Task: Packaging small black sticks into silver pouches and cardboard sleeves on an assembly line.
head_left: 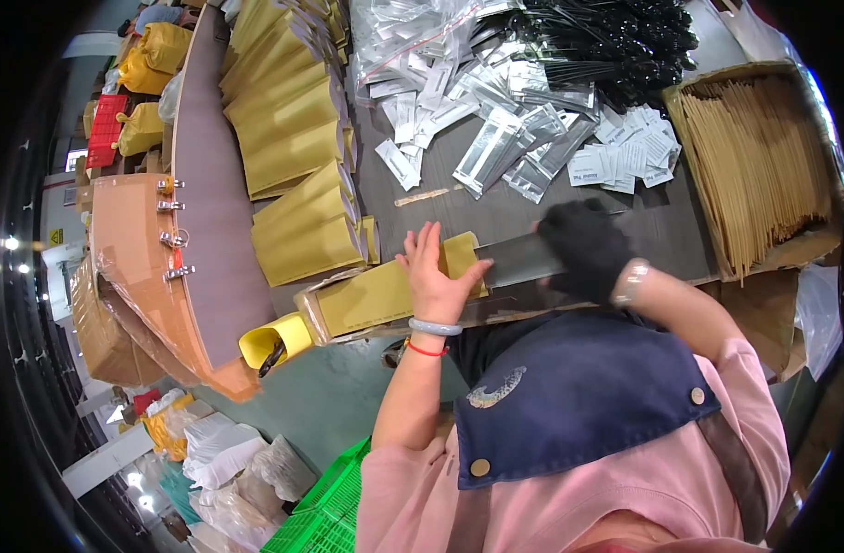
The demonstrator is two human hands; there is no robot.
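A long kraft-yellow paper sleeve (pixel 366 300) lies along the near table edge. My bare left hand (pixel 433 284) rests on it near its right end, fingers stretched and thumb apart. From that end a flat dark grey strip (pixel 514 260) reaches to the right; whether it goes inside the sleeve I cannot tell. My right hand (pixel 583 247), in a black glove, is closed over the strip's right end, its fingers partly hidden. Just beyond the hands are silver foil packets (pixel 500 147), small white alcohol-pad sachets (pixel 625 152) and a thin wooden stick in a wrapper (pixel 428 195).
Stacked yellow paper sleeves (pixel 283 138) stand at the left. A carton of thin wooden sticks (pixel 763 175) stands at the right. Black bundled items (pixel 615 55) pile up at the back. A yellow cup (pixel 276 346) hangs at the near left edge; a green crate (pixel 325 502) sits below.
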